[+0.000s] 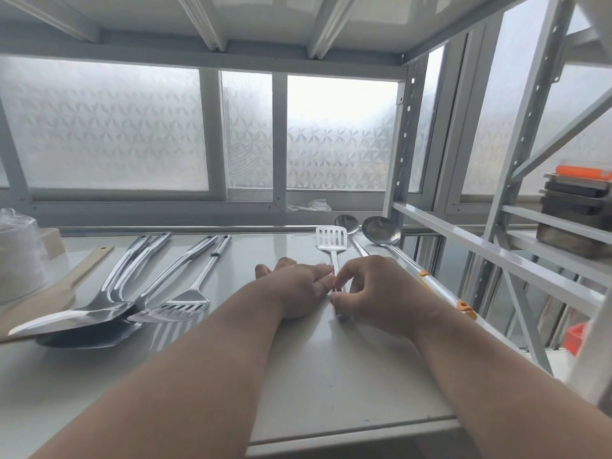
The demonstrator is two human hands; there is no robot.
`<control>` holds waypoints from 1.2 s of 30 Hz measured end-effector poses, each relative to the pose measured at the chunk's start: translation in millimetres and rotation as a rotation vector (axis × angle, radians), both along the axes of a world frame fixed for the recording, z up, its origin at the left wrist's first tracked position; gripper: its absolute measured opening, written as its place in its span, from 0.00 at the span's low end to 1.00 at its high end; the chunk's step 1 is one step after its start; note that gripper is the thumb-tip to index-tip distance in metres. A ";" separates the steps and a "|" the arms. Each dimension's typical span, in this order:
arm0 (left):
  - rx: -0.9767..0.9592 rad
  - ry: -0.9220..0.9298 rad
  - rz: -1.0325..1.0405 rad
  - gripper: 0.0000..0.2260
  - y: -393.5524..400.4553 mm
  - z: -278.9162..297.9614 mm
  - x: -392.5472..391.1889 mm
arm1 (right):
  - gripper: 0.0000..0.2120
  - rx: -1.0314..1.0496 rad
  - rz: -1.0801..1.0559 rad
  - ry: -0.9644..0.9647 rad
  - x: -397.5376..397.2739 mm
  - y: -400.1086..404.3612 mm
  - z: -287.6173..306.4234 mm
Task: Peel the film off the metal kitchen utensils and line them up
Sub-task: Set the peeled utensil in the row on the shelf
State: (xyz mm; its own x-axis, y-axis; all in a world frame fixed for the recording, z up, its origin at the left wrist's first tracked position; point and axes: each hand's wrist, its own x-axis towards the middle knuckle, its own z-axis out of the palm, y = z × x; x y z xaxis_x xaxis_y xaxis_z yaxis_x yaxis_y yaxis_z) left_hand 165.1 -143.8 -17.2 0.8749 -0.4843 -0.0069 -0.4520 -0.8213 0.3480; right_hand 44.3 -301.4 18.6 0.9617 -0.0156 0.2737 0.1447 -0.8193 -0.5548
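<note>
A slotted metal spatula (pixel 331 240) lies on the white shelf top (pixel 298 376), blade pointing away from me. My left hand (pixel 298 289) presses flat on its handle from the left. My right hand (pixel 374 289) pinches the same handle between thumb and fingertips; any film there is too small to see. To the right lie a spoon (pixel 347 222) and a ladle (pixel 381 230), the ladle's long handle carrying orange tags (pixel 465 308). At the left, several shiny utensils (pixel 139 293) lie with handles pointing away, among them a solid turner (pixel 69 318) and a slotted turner (pixel 172 313).
A wooden spatula (pixel 66 276) lies at the far left beside a white plastic-wrapped stack (pixel 18 256). Frosted windows (pixel 109 127) stand behind the shelf. The rack's metal uprights (pixel 402 144) rise at the right, with stacked trays (pixel 576 210) on a neighbouring shelf.
</note>
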 end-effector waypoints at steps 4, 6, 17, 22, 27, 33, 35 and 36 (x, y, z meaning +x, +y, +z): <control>0.002 0.011 -0.019 0.23 1.2 3.9 -5.5 | 0.05 0.007 -0.025 0.009 0.2 -2.0 -0.5; 0.019 -0.019 -0.079 0.22 1.4 8.7 -11.8 | 0.06 0.006 -0.033 0.009 0.4 -3.8 -0.8; 0.033 -0.025 -0.095 0.22 2.4 12.3 -14.1 | 0.05 -0.004 -0.039 -0.019 4.2 -4.6 -3.6; 0.030 -0.051 -0.078 0.22 1.0 11.3 -13.7 | 0.05 -0.020 -0.057 -0.036 5.5 -5.7 -5.2; 0.010 -0.040 -0.069 0.22 2.1 6.3 -6.8 | 0.05 -0.020 -0.058 -0.039 5.8 -5.0 -5.2; 0.004 -0.020 -0.061 0.24 1.8 3.5 -2.9 | 0.04 -0.011 -0.046 -0.024 3.6 -3.7 -3.6; 0.003 -0.017 -0.055 0.24 2.0 3.3 -2.6 | 0.04 -0.009 -0.048 -0.024 3.3 -3.3 -3.1; 0.005 -0.021 -0.057 0.23 2.1 4.1 -3.7 | 0.04 -0.007 -0.049 -0.023 3.1 -3.2 -3.0</control>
State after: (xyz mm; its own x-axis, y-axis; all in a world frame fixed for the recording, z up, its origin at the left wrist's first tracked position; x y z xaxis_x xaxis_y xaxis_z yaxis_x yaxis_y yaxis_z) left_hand 161.4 -141.8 -13.2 0.8459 -0.5333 0.0083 -0.5050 -0.7957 0.3344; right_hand 47.5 -304.6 15.7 0.9533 -0.0599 0.2960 0.1173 -0.8298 -0.5457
